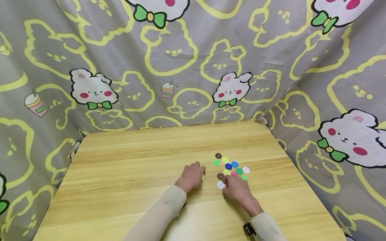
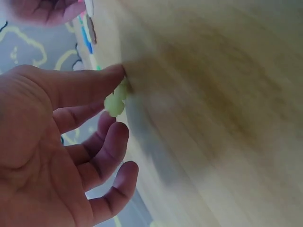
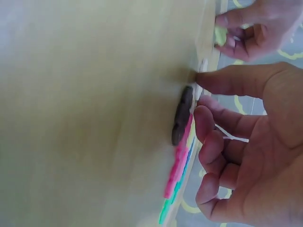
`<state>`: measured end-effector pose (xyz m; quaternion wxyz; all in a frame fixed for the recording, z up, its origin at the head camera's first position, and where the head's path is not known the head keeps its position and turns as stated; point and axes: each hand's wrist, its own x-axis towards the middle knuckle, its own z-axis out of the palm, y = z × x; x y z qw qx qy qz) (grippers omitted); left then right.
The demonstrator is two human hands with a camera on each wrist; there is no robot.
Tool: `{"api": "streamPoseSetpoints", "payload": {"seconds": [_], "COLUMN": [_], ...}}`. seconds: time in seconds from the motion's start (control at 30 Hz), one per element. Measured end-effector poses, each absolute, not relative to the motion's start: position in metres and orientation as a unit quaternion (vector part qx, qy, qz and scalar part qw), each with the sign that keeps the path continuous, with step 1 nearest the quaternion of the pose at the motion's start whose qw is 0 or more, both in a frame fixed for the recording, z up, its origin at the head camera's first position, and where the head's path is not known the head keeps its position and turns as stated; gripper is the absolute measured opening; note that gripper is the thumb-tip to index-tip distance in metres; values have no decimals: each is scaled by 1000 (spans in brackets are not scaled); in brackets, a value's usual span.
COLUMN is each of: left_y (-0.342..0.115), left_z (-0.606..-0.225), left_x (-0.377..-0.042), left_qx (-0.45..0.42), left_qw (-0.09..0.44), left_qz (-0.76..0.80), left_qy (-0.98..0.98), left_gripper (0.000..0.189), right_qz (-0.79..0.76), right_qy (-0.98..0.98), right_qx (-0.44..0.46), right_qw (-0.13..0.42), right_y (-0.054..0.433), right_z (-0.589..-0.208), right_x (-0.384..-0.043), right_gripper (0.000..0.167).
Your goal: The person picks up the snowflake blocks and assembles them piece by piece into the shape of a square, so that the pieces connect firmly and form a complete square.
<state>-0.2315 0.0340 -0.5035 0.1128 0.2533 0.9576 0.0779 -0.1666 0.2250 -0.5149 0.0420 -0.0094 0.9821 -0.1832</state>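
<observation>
My left hand (image 1: 191, 175) is low over the table, left of a loose group of notched plastic building discs. Between its thumb and index finger it pinches a yellow disc (image 2: 115, 101), the other fingers loosely bent. At the near edge of the group, my right hand (image 1: 238, 190) has thumb and index finger on the edge of a white disc (image 1: 221, 184). A brown disc (image 1: 220, 176) lies just behind that one. The right hand partly covers a pink disc (image 1: 234, 174) and a bright green disc (image 1: 245, 178).
Farther back lie another brown disc (image 1: 218, 156), a light green disc (image 1: 216, 162), a dark blue disc (image 1: 228, 166), a lighter blue disc (image 1: 235, 164) and a second white disc (image 1: 246, 170). The wooden table (image 1: 120, 167) meets a patterned curtain (image 1: 187, 67) at its back.
</observation>
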Motion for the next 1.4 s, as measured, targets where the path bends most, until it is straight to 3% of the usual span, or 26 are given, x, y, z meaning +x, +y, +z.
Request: {"api": "streamPoseSetpoints", "payload": {"seconds": [0.13,0.63,0.77,1.0,1.13,1.4], "left_y": [25,-5,-15,-37,-49,-73], "left_z": [-503,-510,-509,-494,-484,-468], "left_x": [-231,-217,-217,-211,-202,-183], "left_qx": [248,246,235,121,58,-35], "left_qw": [118,111,92,83,94,120], "left_qz": [110,244,299,472,595,726], "left_qy": [955,931,920,869,796,677], "left_gripper": [23,13,8,7,14,22], "right_qz": [-186,-241,-248,-330,-377,-421], "right_qy": [981,965,965,939,912,874], "right_qx": [-7,-13,-35,-98,-151,-217], "right_qw": [44,103,73,-7,-60,-107], "right_y": [225,217,212,191,171,137], "right_z": [-516,-512,-512,-503,-494,-478], "right_x": [-166,-166,-166,-173,-179,-181], "right_gripper": [15,31,27,8,10,14]}}
